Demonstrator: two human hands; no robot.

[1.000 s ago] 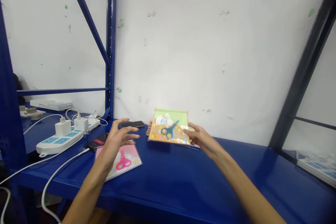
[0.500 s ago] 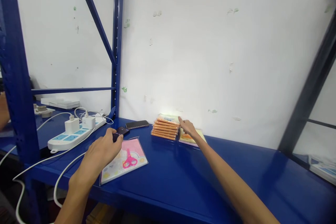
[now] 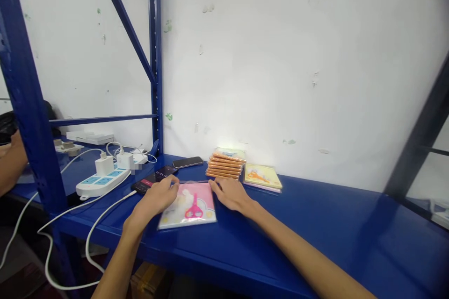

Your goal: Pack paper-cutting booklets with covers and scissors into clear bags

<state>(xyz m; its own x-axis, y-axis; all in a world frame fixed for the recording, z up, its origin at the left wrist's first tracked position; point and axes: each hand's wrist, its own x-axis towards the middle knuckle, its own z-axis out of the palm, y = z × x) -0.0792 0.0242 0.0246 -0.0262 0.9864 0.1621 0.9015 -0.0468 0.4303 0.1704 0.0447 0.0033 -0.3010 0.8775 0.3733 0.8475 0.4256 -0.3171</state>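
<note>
A pink packet with pink scissors [image 3: 191,206] lies flat on the blue shelf [image 3: 315,224]. My left hand [image 3: 157,195] rests on its left edge, fingers curled over the top corner. My right hand [image 3: 229,193] lies at its right edge, fingers spread flat on the packet's upper corner. Behind the packet stands a stack of orange-edged packets [image 3: 226,166], with one yellow packet [image 3: 262,176] lying beside it to the right.
Two dark phones [image 3: 187,162] [image 3: 154,179] lie near my left hand. A white power strip [image 3: 105,176] with chargers and cables sits further left. A blue upright post [image 3: 156,56] stands at the back. Another person's arm [image 3: 9,161] shows at the far left.
My right hand left the stack at the back and came down to the pink packet's right edge. My left hand moved from the dark phone onto the packet's left edge.
</note>
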